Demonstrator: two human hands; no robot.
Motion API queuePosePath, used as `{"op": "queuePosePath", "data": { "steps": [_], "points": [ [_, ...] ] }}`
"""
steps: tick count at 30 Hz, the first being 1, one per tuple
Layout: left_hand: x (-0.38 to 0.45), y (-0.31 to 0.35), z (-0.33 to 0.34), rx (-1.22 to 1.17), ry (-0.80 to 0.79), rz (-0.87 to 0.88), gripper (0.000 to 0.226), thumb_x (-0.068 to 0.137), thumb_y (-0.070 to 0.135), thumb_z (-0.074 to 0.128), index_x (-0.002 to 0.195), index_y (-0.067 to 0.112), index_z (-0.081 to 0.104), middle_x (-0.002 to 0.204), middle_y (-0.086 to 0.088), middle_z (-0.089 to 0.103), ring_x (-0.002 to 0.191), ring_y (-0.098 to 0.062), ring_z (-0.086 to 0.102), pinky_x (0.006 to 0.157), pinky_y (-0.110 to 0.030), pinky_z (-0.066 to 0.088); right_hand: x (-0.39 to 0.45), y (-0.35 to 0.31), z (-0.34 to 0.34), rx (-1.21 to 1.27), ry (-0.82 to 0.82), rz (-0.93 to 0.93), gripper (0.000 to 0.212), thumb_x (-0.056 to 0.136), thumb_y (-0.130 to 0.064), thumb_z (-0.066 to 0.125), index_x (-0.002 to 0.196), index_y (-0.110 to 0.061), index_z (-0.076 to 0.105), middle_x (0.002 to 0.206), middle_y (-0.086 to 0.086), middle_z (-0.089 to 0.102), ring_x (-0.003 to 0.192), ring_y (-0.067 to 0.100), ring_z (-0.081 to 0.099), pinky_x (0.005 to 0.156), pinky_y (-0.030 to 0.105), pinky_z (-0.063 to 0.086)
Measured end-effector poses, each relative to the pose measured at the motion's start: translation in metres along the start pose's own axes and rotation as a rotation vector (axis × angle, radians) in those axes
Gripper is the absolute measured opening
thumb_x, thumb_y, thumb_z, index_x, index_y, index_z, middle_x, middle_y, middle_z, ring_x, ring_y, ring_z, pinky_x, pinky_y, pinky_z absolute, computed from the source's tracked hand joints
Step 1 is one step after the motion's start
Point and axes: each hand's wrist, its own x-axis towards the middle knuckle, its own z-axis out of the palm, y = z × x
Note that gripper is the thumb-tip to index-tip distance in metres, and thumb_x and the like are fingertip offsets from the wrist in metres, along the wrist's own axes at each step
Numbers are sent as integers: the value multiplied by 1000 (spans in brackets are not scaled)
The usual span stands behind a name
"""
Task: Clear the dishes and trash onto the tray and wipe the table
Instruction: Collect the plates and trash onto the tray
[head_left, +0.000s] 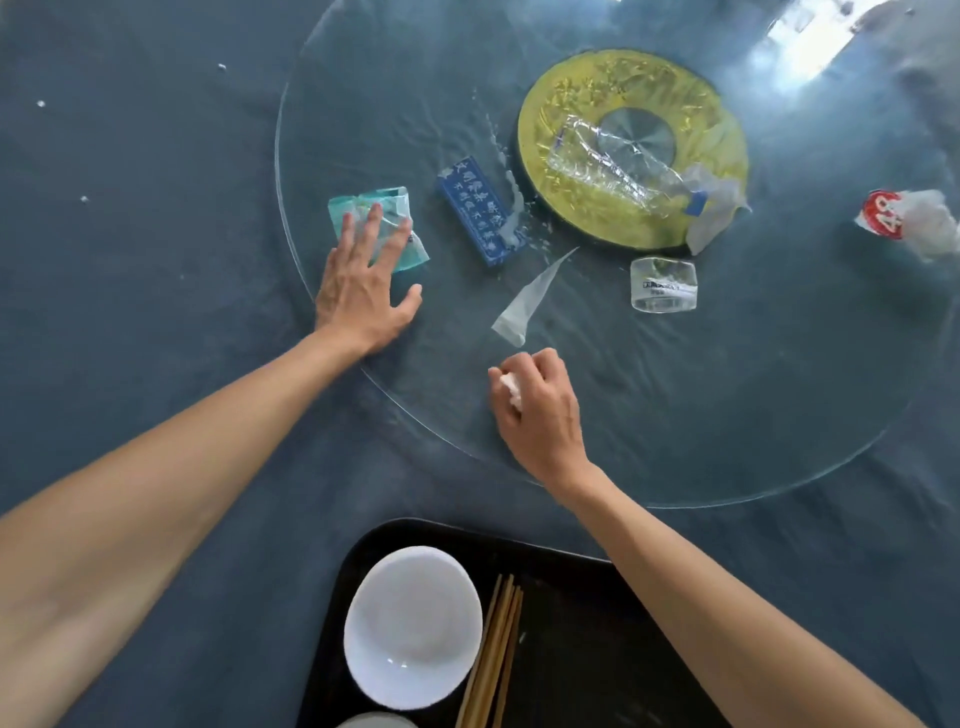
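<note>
My left hand (363, 283) lies flat with straight fingers on a teal plastic wrapper (387, 208) at the left of the glass turntable (779, 415). My right hand (540, 410) grips a crumpled white tissue (511, 388) near the turntable's front edge. Between the hands lies a clear wedge-shaped wrapper (524, 306). A blue box (480, 208) lies beyond it. A crushed clear bottle (618, 169) rests on the gold hub (561, 104). A black tray (597, 623) at the front holds a white bowl (413, 626) and wooden chopsticks (493, 660).
A small clear cup (663, 285) lies on its side right of the wedge wrapper. A red-and-white wrapper with crumpled plastic (906, 218) sits at the far right. Spilled liquid (511, 208) streaks the glass by the blue box. White crumbs (84, 199) dot the blue tablecloth (130, 312).
</note>
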Motion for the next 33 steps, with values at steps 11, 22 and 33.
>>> {"op": "queuePosePath", "data": {
  "steps": [11,22,33],
  "points": [
    [2,9,11,-93,117,29,57,96,3,52,149,24,46,166,-3,21,154,-28,14,112,-47,40,84,-2,-1,-63,25,438,74,88,-57,70,144,-14,45,134,7,51,106,30,67,76,34,41],
    [-91,64,-15,-302,175,98,42,98,7,54,139,14,59,159,-13,37,150,-34,28,119,-42,31,6,-5,-61,149,35,435,30,89,-27,72,116,-18,66,109,-1,66,95,14,61,81,28,46],
    [-275,177,6,-467,-7,527,46,94,6,62,139,16,60,157,-10,41,148,-26,33,117,-44,36,-203,40,-151,152,-160,630,28,87,-35,78,109,-22,68,105,-6,71,101,12,66,81,23,47]
  ]
}}
